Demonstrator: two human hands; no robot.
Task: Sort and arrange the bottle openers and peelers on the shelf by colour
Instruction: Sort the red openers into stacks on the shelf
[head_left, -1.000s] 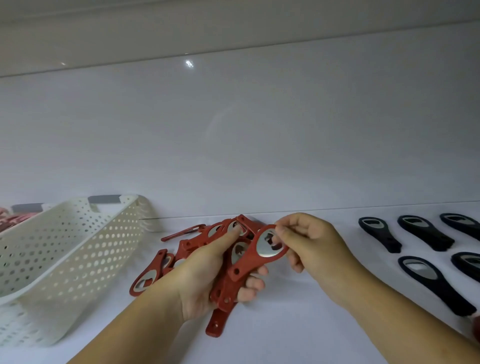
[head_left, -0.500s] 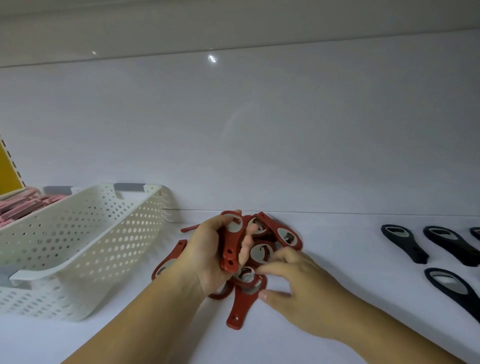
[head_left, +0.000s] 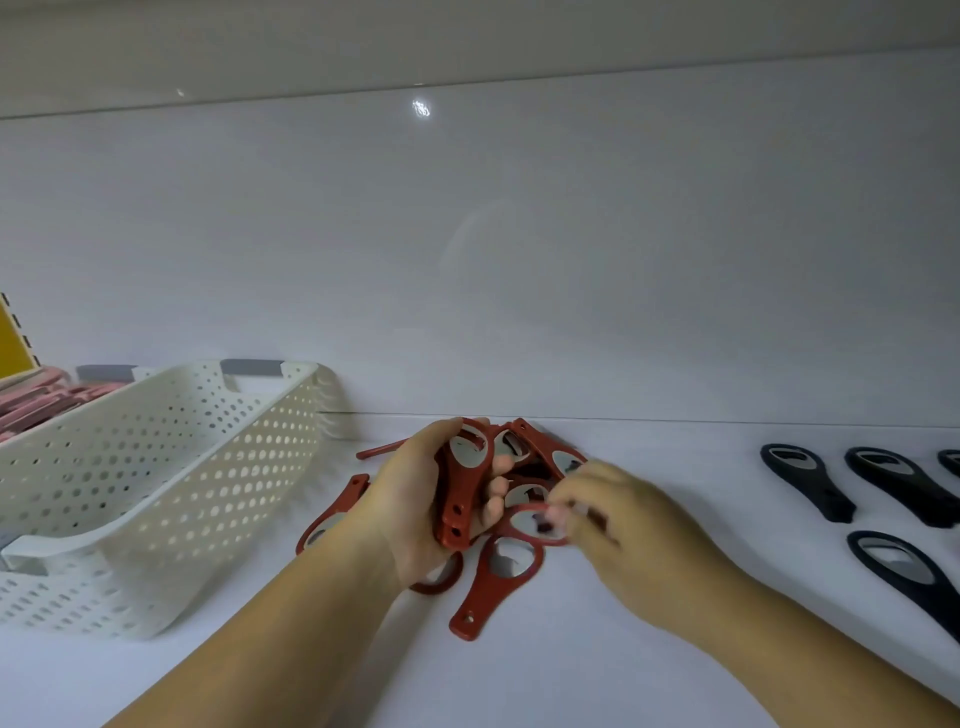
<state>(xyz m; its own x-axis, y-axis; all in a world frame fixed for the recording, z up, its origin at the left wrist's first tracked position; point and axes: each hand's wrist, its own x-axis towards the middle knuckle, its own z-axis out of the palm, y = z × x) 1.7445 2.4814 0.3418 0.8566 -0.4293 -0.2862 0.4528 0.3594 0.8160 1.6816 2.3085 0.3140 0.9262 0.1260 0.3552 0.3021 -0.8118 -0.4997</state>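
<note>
A heap of red bottle openers (head_left: 540, 457) lies on the white shelf (head_left: 519, 675) near the back wall. My left hand (head_left: 410, 509) grips a small stack of red openers (head_left: 462, 493), held upright with their handles down. My right hand (head_left: 613, 525), blurred, pinches the ring end of another red opener (head_left: 530, 525) just right of that stack. One more red opener (head_left: 493, 582) lies flat in front of the heap. Several black openers (head_left: 805, 480) lie in rows at the right.
A white perforated basket (head_left: 171, 483) with grey handles stands at the left. Behind it lie pink items (head_left: 36, 400) and a yellow card (head_left: 13, 338). The shelf's back wall rises close behind the heap.
My right hand has gone from resting over the heap to pinching a red opener's ring and lifting it toward the stack. My left hand holds its stack in about the same place.
</note>
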